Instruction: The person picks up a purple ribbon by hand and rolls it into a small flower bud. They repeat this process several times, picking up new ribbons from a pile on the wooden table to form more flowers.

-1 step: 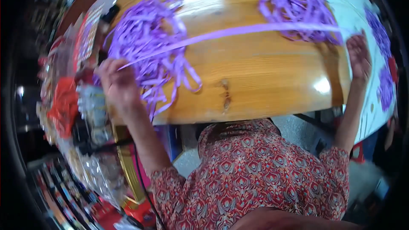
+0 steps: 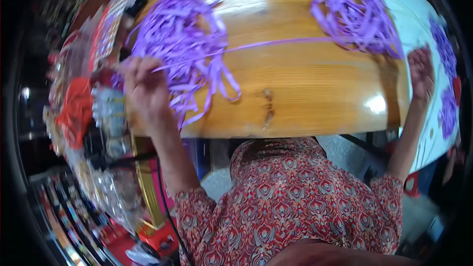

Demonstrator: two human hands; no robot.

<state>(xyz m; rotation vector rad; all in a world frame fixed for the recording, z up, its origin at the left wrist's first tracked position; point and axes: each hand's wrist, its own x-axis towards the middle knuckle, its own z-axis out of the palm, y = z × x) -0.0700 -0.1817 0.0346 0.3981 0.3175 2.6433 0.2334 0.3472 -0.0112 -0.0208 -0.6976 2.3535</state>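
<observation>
A narrow purple ribbon (image 2: 276, 43) stretches across above the wooden table, looking edge-on and thin. Its left end is pinched in my left hand (image 2: 147, 88), whose closed fingers are somewhat blurred. Toward the right the strip passes over a heap and points at my right hand (image 2: 420, 75), raised past the table's right edge with fingers curled together. Its last stretch at that hand is too faint to make out clearly. Behind my left hand lies a large tangled heap of purple ribbon (image 2: 172, 29); a second purple heap (image 2: 352, 15) sits at the far right.
The glossy wooden table (image 2: 295, 93) ends just before my body. A white surface (image 2: 411, 10) at the right bears more purple bunches (image 2: 447, 113). Crowding the left side are an orange bag (image 2: 76, 111), clear plastic packages (image 2: 116, 192) and a dark cable (image 2: 165, 207).
The ribbon between my hands shows narrower than before, having turned from flat to edge-on. The whole scene has shifted slightly right; both arms stay spread apart.
</observation>
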